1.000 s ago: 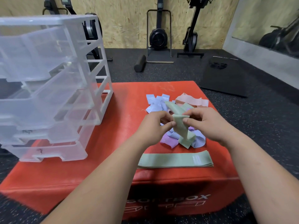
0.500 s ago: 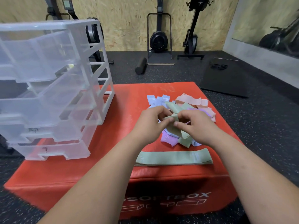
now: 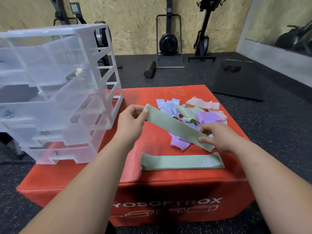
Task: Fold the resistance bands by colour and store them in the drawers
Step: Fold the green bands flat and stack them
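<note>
red box (image 3: 76, 169): padded and nearest to the viewer. White lettering (image 3: 167, 202) on its front face reads partly as "YOSOFTBOX". All task items sit on its top.
flat green band (image 3: 182, 161): lies flat and straight on the box top, just behind the front edge and roughly parallel to it. Neither hand touches it.
held green band (image 3: 177, 127): pulled out flat between the two hands and raised off the box top. It slants from upper left down to lower right, and its right half crosses in front of the pile.
left hand (image 3: 130, 122): thumb and curled fingers pinch the upper-left end of the held green band.
right hand (image 3: 217, 137): thumb and fingers pinch the lower-right end of the same band, just above the right part of the flat green band.
pile (image 3: 209, 117): loose, unfolded bands heaped right of centre on the box top. Colours seen are lilac (image 3: 179, 142), pale blue (image 3: 166, 105), pink (image 3: 200, 103) and more green (image 3: 189, 114).
drawer unit (image 3: 55, 92): clear plastic, upright on the left part of the box top, with stacked drawers. Contents cannot be made out through the plastic.
foam roller (image 3: 150, 69): black, lying on the dark speckled floor (image 3: 278, 124) behind the box.
black mat (image 3: 239, 81): flat on the floor, right rear.
exercise machine (image 3: 168, 41): stands against the chipboard wall (image 3: 135, 22), the farthest item noted.
</note>
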